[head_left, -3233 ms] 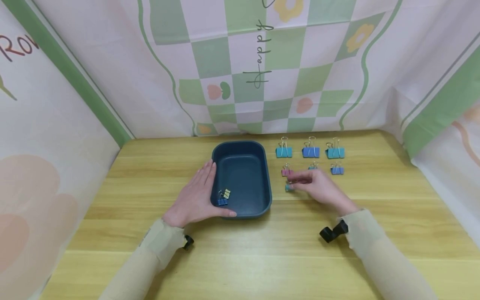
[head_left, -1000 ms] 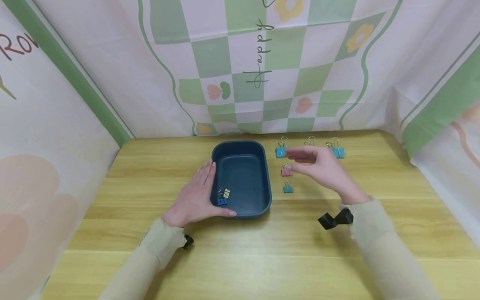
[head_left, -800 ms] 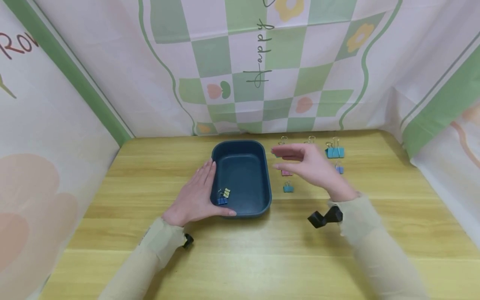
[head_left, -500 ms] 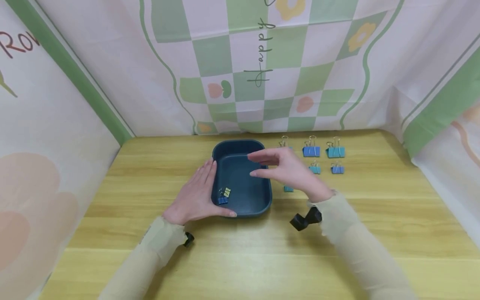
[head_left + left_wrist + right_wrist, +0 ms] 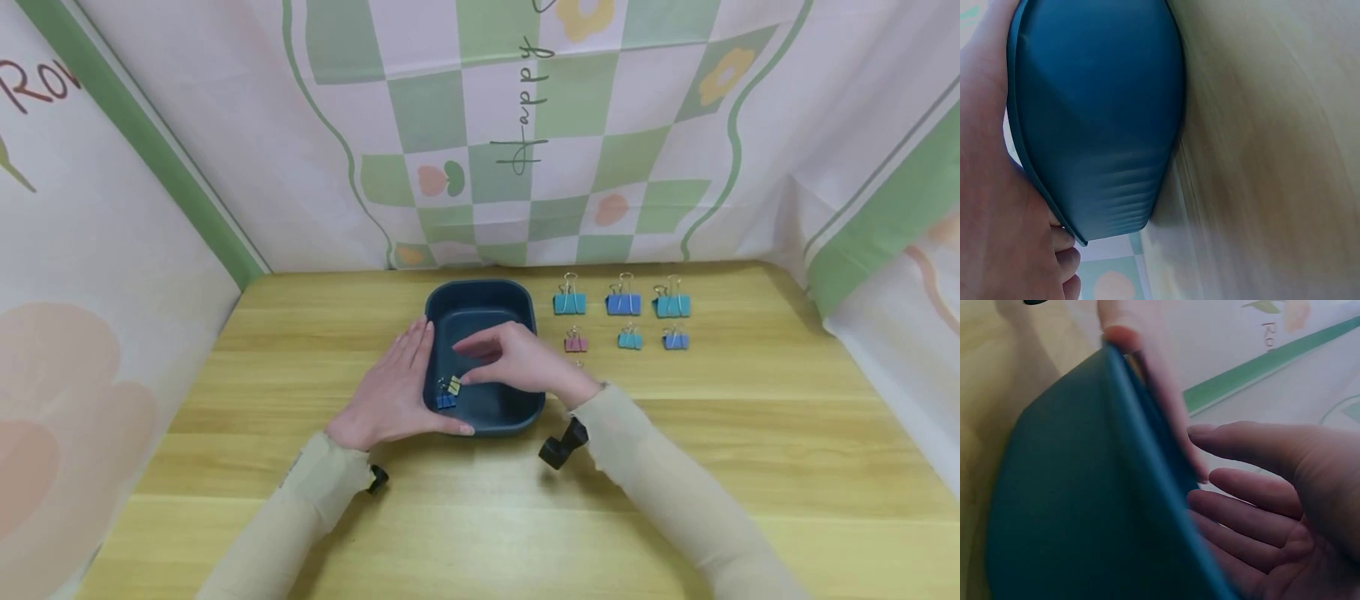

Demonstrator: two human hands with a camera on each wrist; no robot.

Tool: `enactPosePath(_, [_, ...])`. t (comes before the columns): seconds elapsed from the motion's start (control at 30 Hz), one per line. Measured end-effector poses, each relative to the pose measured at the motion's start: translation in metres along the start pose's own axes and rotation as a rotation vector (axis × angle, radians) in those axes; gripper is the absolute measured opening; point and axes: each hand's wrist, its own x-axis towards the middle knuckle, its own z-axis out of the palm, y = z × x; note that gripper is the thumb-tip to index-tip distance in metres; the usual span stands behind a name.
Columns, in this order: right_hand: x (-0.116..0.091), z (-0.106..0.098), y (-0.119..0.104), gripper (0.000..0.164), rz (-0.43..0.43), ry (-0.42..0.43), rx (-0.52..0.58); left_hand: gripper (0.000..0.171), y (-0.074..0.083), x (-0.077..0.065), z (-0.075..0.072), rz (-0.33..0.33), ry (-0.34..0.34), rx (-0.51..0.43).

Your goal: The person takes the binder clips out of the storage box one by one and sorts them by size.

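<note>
My left hand (image 5: pixel 393 387) lies along the left side of a dark blue tray (image 5: pixel 537 367), fingers straight at its rim and thumb over the near left corner. The left wrist view shows the tray's outer wall (image 5: pixel 1097 119) beside that hand. My right hand (image 5: pixel 513 358) reaches over the right rim into the tray. Its thumb and fingers stand apart with nothing between them, as the right wrist view also shows. Right at the thumb tip is a small yellow binder clip (image 5: pixel 454 386), beside a small blue binder clip (image 5: pixel 446 401), in the near left corner.
Right of the tray stand binder clips in rows: large teal (image 5: pixel 569 303), blue (image 5: pixel 623 304) and teal (image 5: pixel 672 307) behind; small pink (image 5: pixel 576 344), teal (image 5: pixel 630 341) and blue (image 5: pixel 676 341) ahead. Another small teal clip is mostly hidden by my right wrist. A patterned curtain hangs behind.
My right hand let go of the small teal clip nearest me, rose over the rows, then moved left and down into the tray. My left hand stays put.
</note>
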Motion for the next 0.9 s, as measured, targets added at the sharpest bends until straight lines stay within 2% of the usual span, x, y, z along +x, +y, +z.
enactPosePath(0.17, [0.009,0.009,0.004,0.044,0.010,-0.037,-0.040,0.149,0.000,-0.001,0.000,-0.008,-0.008,-0.007])
enactPosePath(0.43, [0.018,0.017,0.009,0.041,0.006,-0.052,-0.073,0.148,0.000,-0.001,0.000,-0.003,-0.004,0.007])
enactPosePath(0.9, [0.023,0.024,0.012,0.030,0.027,-0.073,-0.159,0.147,0.001,-0.001,0.000,0.000,-0.001,0.004])
